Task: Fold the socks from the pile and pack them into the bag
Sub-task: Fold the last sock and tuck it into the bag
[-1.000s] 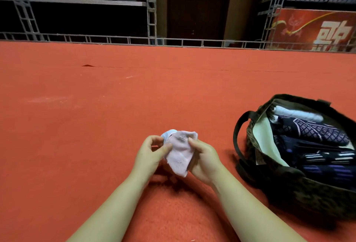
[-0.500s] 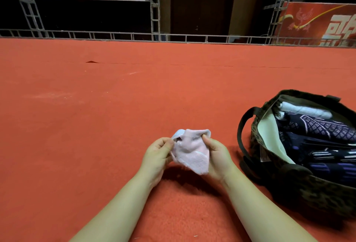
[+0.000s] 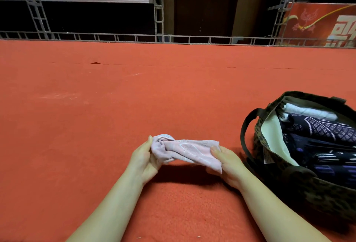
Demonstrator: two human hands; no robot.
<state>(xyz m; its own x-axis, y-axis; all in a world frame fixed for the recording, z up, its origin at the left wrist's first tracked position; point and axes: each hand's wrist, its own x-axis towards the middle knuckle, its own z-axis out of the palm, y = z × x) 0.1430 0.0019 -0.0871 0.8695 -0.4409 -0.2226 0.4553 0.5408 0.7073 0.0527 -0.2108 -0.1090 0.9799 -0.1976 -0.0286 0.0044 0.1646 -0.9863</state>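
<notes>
**Pink sock pulled out long between two hands**

Half a second ago the pink sock point(image 3: 185, 150) was a bunched wad held upright between hands close together; now it is drawn out sideways into a longer strip, and the hands have moved apart. The left hand point(image 3: 143, 159) has its grip closed on the sock's bunched left end, thumb on top. The right hand point(image 3: 227, 162) pinches the right end, thumb pressed over the fabric. The sock hangs just above the floor, casting a dark shadow beneath it.

To the right, near the right hand but apart from it, the camouflage-patterned bag point(image 3: 312, 189) stands open on the floor, its dark strap point(image 3: 245, 132) looping towards the hands. Inside lie dark patterned socks point(image 3: 319, 141) and, at the far end, a white roll point(image 3: 310, 111).

To the left and beyond the hands the orange-red carpet point(image 3: 115, 97) runs wide and bare, with one seam line crossing it farther off.

At the far edge a low metal railing point(image 3: 115, 36) runs across. Behind it stand scaffold-framed shelves, a dark door point(image 3: 206, 8) under a green sign, and a red banner point(image 3: 317, 24) at far right.
</notes>
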